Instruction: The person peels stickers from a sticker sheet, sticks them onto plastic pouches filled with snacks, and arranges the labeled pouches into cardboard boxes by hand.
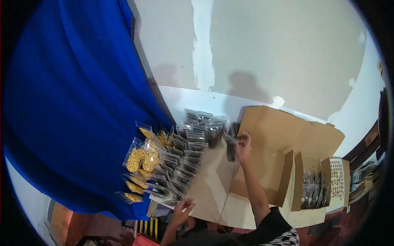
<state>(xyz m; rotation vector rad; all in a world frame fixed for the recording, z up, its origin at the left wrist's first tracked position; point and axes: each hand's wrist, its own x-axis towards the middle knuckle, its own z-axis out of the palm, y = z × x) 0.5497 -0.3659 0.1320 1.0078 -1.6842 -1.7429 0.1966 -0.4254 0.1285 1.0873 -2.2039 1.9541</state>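
My right hand pinches the top edge of a clear zip bag with dark contents. The bag hangs just left of an open cardboard box. My left hand is at the table's front edge, fingers apart, with nothing visible in it. Several similar dark-filled bags stand in rows beyond and to the left of that hand. Left of those rows lie clear bags of yellow, stick-like pieces. What the dark contents are, I cannot make out.
A smaller cardboard box with dark-filled bags stands on the right. Beside it is a white board with rows of small round pieces. A blue cloth hangs at left. Behind the table rises a patched wall.
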